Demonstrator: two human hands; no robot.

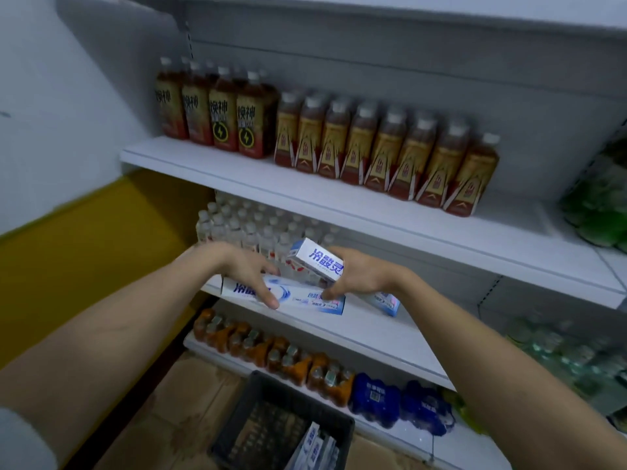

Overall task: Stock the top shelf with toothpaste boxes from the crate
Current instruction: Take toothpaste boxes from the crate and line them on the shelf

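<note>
My left hand (244, 266) grips a white and blue toothpaste box (298, 298) that lies level in front of the water-bottle shelf. My right hand (359, 273) holds a second toothpaste box (319, 257), tilted, with its far end sticking out below my wrist. My right thumb touches the first box. Below, a dark plastic crate (244, 415) stands on the floor with several more toothpaste boxes (314, 449) in its right corner. The underside of the top shelf (441, 11) runs along the upper edge of the view; what lies on it is hidden.
A shelf (237, 171) carries rows of brown tea bottles (373, 150). Water bottles (244, 228) fill the shelf behind my hands. Orange drink packs (271, 354) and blue packs (373, 398) sit on the lowest shelf. Green goods (600, 198) are at the right; a yellow wall panel (84, 252) at the left.
</note>
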